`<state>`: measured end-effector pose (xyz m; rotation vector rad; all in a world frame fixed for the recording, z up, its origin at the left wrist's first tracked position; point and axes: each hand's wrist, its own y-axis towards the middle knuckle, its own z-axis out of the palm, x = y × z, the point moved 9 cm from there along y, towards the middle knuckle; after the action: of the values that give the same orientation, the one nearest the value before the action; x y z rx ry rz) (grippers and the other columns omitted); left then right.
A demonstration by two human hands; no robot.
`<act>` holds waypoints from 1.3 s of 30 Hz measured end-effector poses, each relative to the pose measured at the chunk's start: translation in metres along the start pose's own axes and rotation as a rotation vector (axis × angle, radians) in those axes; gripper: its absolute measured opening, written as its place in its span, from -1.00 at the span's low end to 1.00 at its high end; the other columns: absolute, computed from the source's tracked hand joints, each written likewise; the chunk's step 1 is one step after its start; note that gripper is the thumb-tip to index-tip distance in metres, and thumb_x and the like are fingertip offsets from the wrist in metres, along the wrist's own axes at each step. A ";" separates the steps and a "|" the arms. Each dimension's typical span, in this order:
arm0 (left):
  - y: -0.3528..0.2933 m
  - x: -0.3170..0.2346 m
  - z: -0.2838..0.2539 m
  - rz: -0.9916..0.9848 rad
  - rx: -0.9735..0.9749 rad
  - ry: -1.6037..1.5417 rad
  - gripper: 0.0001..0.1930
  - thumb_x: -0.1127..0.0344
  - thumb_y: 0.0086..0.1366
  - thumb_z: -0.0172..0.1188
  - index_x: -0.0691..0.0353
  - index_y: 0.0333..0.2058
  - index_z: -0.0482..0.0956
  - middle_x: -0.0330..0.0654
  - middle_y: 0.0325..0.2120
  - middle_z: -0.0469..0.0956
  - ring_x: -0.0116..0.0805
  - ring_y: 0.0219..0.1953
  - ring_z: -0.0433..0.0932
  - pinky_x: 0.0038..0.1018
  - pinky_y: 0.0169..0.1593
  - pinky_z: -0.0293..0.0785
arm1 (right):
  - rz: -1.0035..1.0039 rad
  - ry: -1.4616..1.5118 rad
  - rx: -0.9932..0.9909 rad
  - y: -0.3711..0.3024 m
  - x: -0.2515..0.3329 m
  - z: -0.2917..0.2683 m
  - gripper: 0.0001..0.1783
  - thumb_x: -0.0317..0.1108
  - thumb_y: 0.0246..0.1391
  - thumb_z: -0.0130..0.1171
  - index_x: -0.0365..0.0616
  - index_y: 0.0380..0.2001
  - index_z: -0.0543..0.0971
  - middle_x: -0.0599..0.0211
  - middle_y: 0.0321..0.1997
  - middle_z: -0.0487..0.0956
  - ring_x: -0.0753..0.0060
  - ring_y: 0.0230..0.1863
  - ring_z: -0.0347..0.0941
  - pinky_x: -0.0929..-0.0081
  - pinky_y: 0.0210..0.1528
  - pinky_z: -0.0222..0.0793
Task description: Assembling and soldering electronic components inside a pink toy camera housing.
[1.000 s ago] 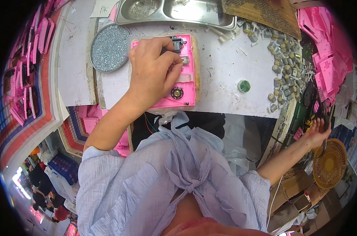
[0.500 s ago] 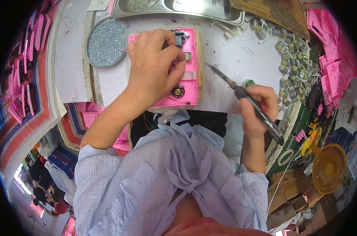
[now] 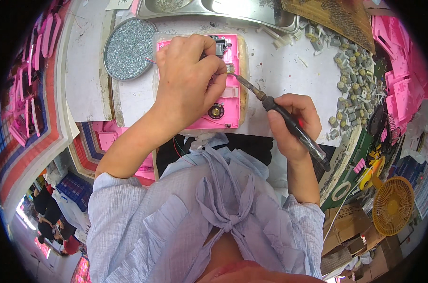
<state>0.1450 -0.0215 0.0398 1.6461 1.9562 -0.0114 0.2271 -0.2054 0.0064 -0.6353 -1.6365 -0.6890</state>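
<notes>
"So, what have you got there?"

"One pink plastic case point(image 3: 232, 104), lying open on a padded, wrinkle-wrapped block point(image 3: 242, 70), on the white tabletop point(image 3: 275, 70). It bears one round speaker point(image 3: 216, 111), one dark mechanism point(image 3: 221, 45) and one small metal part point(image 3: 230, 68)."

"And your hands?"

"My left hand point(image 3: 190, 75) arches over the case, knuckles up, thumb and forefinger drawn close; whether anything is between those fingers I can't tell. My right hand point(image 3: 289, 141) wraps one soldering iron point(image 3: 280, 112) by its smooth black handle, slanting it up and leftward. Its thin tip sits at the metal part, though I can't tell if they touch."

"What's around you?"

"One round dish point(image 3: 129, 79) to the left, full of shiny metal bits point(image 3: 130, 49), too many to count. Beyond the case, one steel tray point(image 3: 251, 22) with two hollows in view. To the right, dozens of stubby grey blocks point(image 3: 351, 78), yellowish on top, are scattered near one rough brown board point(image 3: 336, 21)."
</notes>
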 end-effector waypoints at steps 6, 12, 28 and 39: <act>0.001 -0.001 -0.001 0.002 0.010 0.013 -0.87 0.34 -0.01 0.38 0.10 -0.45 0.61 -0.27 -0.23 0.47 -0.18 -0.12 0.40 -0.21 -0.06 0.18 | -0.155 -0.163 0.038 0.003 0.014 0.004 -0.68 -0.49 0.00 0.45 -0.24 -0.17 0.58 0.36 -0.45 0.61 0.64 -0.53 0.42 0.66 -0.46 0.31; 0.001 -0.002 -0.001 0.008 0.017 0.041 -0.85 0.32 0.01 0.41 0.10 -0.42 0.64 -0.25 -0.24 0.47 -0.17 -0.13 0.42 -0.24 -0.06 0.18 | -0.181 -0.142 -0.006 -0.001 0.017 -0.006 -0.66 -0.52 -0.05 0.45 -0.23 -0.17 0.59 0.36 -0.48 0.59 0.62 -0.56 0.40 0.65 -0.50 0.26; 0.003 -0.007 -0.001 0.001 0.037 0.048 -0.87 0.38 0.02 0.39 0.13 -0.44 0.62 -0.26 -0.25 0.46 -0.21 -0.13 0.42 -0.21 -0.03 0.16 | -0.367 -0.115 -0.032 0.003 0.035 -0.026 -0.63 -0.56 -0.12 0.43 -0.28 -0.18 0.57 0.46 -0.65 0.39 0.58 -0.64 0.23 0.58 -0.57 0.06; 0.006 -0.007 -0.003 -0.012 0.085 0.059 -0.83 0.37 0.03 0.44 0.15 -0.38 0.65 -0.23 -0.27 0.46 -0.19 -0.16 0.43 -0.26 -0.03 0.18 | -0.384 -0.134 -0.021 0.005 0.035 -0.027 -0.62 -0.54 -0.12 0.46 -0.27 -0.18 0.57 0.41 -0.63 0.44 0.54 -0.66 0.25 0.55 -0.60 0.07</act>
<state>0.1495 -0.0254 0.0478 1.7063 2.0352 -0.0515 0.2431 -0.2200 0.0450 -0.3893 -1.9016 -0.9573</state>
